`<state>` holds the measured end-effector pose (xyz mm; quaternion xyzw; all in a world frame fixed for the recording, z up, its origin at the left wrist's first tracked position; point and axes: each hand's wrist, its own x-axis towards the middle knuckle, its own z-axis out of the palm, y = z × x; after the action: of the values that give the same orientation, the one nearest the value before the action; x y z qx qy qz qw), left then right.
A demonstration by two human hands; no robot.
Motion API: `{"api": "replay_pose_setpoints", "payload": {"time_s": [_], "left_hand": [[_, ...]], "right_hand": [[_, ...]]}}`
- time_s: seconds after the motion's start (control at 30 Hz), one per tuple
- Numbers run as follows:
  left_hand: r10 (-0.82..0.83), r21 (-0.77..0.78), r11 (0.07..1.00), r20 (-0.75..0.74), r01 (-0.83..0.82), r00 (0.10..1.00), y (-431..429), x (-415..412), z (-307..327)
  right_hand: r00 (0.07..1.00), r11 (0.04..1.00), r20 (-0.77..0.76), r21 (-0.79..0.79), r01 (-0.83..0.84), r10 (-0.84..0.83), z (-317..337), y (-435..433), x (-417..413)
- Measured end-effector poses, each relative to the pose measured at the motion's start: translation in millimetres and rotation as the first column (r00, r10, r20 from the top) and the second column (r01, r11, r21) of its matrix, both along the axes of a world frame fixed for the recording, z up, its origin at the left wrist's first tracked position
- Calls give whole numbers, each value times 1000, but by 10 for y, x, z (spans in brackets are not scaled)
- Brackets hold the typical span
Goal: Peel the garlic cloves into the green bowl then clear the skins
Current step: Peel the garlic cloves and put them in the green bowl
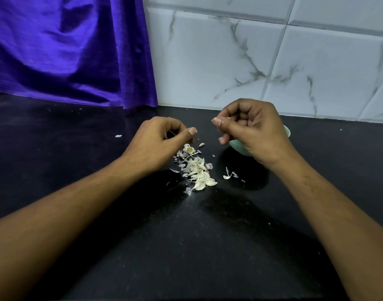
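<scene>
Home kitchen; black counter [186, 246], marble-look wall tiles [273, 61].

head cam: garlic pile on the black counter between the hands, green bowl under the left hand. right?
One slip: the green bowl sits under the right hand, not the left hand. The head view shows its rim showing on either side of that hand. The rest holds: the garlic pile lies on the black counter between the hands.
</scene>
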<state>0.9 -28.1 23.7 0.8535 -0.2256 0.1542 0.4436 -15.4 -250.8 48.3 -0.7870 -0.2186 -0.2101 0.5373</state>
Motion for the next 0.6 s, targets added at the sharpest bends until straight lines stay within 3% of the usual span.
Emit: {"api": "replay_pose_setpoints", "payload": {"time_s": [0.6], "left_hand": [[26, 12, 1000, 34, -26, 999, -9, 31, -31]], "right_hand": [[980, 996, -181, -29, -89, 82, -39, 19, -15]]}}
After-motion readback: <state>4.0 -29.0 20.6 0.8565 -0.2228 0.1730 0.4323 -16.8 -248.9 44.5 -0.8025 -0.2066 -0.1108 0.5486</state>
